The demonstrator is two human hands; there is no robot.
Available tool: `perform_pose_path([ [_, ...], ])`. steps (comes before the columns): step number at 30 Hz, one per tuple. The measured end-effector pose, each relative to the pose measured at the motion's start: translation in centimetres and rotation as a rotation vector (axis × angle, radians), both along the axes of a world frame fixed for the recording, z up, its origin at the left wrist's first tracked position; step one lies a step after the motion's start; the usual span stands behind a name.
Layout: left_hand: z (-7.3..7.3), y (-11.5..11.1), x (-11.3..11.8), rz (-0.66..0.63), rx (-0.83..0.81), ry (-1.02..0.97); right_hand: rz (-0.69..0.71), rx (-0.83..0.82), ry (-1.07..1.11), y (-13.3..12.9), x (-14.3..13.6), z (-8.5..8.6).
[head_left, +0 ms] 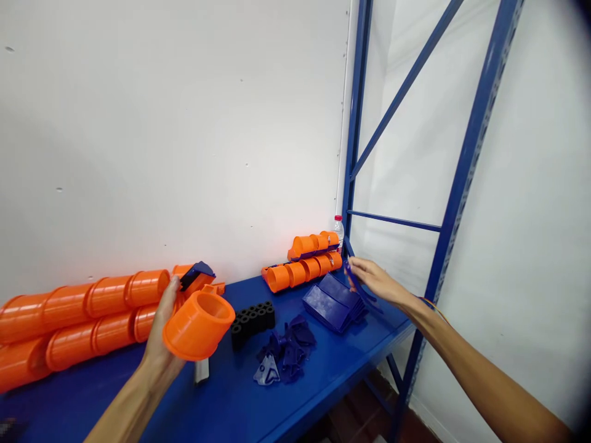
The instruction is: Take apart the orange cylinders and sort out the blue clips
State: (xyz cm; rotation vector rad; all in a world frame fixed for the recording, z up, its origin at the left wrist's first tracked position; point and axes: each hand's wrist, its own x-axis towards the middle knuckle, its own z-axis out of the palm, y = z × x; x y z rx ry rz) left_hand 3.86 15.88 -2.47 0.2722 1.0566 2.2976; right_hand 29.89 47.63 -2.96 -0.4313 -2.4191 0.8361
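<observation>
My left hand is closed around an orange plastic cup, tilted so its open end shows. Just behind it is an orange piece with a dark blue and black part; whether it touches the cup is unclear. Over the right end of the shelf, my right hand pinches a thin blue plastic strip. Beneath and left of that hand lie flat blue plastic plates in a stack. Small blue plastic pieces form a pile between my hands, with a clear one in front.
Rows of nested orange cups fill the left of the blue shelf. More orange cups with blue parts stand at the back, near a red-capped bottle. A black block with round holes sits mid-shelf. Blue uprights rise at right.
</observation>
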Motion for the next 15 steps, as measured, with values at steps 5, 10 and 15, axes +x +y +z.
perform_pose_path([
  [5,1.1,0.1,1.7,0.009,-0.043,0.018,-0.003,0.358,-0.260,-4.1,-0.2,-0.7],
  [10,1.2,-0.1,2.1,0.064,-0.059,0.020,-0.062,0.516,-0.446,-4.3,-0.7,-0.1],
  [15,1.1,0.0,2.2,0.050,-0.007,0.018,-0.124,0.571,-0.483,-5.9,-1.2,-0.8],
])
